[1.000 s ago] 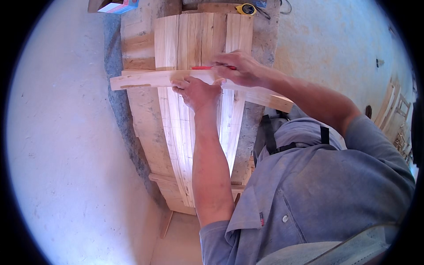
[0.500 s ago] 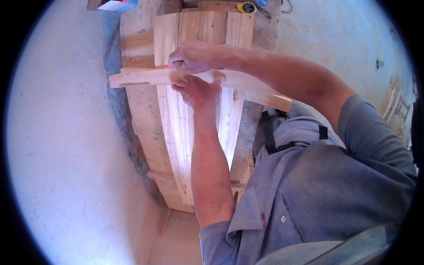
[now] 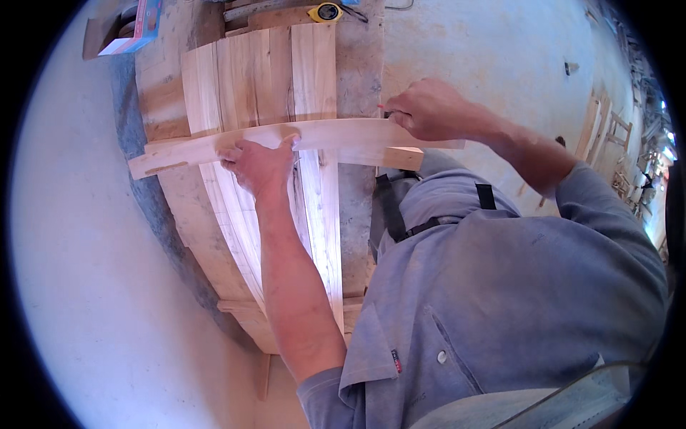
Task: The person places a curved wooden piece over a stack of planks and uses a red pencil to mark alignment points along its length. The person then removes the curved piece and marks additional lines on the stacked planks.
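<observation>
A pale, gently curved wooden board lies across several narrow planks set side by side. My left hand grips the curved board near its middle, thumb on one side and fingers spread along its lower edge. At the board's right part, my right hand is closed, its knuckles up. A thin red-tipped stick, perhaps a pencil, pokes out from its fingers; the rest of it is hidden. Under the curved board, a straight wooden batten also crosses the planks, its end showing at the right.
A yellow tape measure rests beyond the planks' far end. An open cardboard box stands at the far left. The rough workbench runs beside a pale wall. Wooden pieces lean at the far right.
My right hand has moved right along the curved board, away from my left hand, with the red-tipped stick. My left hand keeps its hold. The whole view has shifted, showing more of the right side.
</observation>
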`<action>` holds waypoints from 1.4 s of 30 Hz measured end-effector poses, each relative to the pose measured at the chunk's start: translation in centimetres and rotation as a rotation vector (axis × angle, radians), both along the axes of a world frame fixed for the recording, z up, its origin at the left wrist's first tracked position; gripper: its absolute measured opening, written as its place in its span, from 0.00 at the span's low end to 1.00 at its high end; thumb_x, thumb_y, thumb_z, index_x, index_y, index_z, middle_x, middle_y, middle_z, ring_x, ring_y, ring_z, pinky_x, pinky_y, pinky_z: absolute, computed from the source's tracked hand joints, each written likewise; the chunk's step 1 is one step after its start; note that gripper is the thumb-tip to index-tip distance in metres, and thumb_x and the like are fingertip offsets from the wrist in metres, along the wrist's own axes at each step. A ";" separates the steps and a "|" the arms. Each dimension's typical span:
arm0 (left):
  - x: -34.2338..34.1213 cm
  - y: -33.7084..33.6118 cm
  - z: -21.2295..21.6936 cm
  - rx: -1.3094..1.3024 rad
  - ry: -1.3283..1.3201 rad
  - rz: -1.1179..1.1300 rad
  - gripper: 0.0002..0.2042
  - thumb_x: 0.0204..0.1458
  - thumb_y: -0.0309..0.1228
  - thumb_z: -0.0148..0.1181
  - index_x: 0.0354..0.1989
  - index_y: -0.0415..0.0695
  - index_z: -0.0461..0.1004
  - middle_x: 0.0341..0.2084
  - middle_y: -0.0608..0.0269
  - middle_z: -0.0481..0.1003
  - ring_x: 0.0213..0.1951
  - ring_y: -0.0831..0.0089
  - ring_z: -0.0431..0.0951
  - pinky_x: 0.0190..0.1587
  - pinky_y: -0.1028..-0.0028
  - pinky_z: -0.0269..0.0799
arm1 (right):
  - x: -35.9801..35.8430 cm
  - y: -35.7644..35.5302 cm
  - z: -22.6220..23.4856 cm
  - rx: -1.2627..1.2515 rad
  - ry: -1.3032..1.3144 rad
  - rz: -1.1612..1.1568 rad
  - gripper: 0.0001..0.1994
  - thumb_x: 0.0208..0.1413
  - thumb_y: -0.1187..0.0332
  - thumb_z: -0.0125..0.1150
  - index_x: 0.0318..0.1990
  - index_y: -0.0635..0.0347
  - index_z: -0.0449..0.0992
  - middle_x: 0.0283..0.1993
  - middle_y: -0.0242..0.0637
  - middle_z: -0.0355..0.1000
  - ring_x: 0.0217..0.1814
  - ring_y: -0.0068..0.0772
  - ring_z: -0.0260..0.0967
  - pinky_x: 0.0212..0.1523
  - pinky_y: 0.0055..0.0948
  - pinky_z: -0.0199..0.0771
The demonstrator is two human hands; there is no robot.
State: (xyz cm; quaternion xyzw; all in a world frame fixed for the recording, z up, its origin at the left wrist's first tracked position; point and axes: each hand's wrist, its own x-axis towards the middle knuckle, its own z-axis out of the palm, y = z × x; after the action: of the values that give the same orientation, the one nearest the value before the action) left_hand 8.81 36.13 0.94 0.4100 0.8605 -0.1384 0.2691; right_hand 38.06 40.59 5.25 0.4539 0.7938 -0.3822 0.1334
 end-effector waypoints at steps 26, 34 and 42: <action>-0.3 -2.7 -2.1 0.208 -0.006 -0.001 0.58 0.41 0.54 0.79 0.73 0.30 0.52 0.75 0.27 0.40 0.77 0.37 0.41 0.77 0.51 0.46 | 0.7 -8.4 -10.9 0.152 0.306 -0.446 0.11 0.61 0.63 0.57 0.47 0.52 0.81 0.41 0.48 0.80 0.45 0.57 0.78 0.45 0.52 0.76; 1.0 0.6 -3.6 0.605 -0.166 -0.068 0.56 0.42 0.46 0.80 0.73 0.28 0.52 0.77 0.36 0.41 0.78 0.42 0.40 0.78 0.53 0.42 | 3.4 -4.4 -9.2 0.130 0.366 -0.666 0.11 0.60 0.68 0.61 0.48 0.54 0.82 0.45 0.46 0.81 0.47 0.52 0.79 0.49 0.43 0.79; -0.5 7.2 -4.3 0.586 -0.126 -0.048 0.56 0.43 0.50 0.78 0.73 0.28 0.53 0.77 0.38 0.41 0.78 0.46 0.40 0.78 0.55 0.42 | 3.9 1.3 -9.7 0.173 0.382 -0.640 0.09 0.60 0.69 0.63 0.47 0.55 0.82 0.42 0.45 0.81 0.44 0.51 0.80 0.45 0.42 0.79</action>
State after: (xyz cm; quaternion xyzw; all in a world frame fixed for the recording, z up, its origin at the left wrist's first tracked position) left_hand 8.29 43.33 -3.39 0.4983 0.8353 0.1350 0.1890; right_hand 41.93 41.89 -4.42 0.6092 0.6516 -0.4137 -0.1820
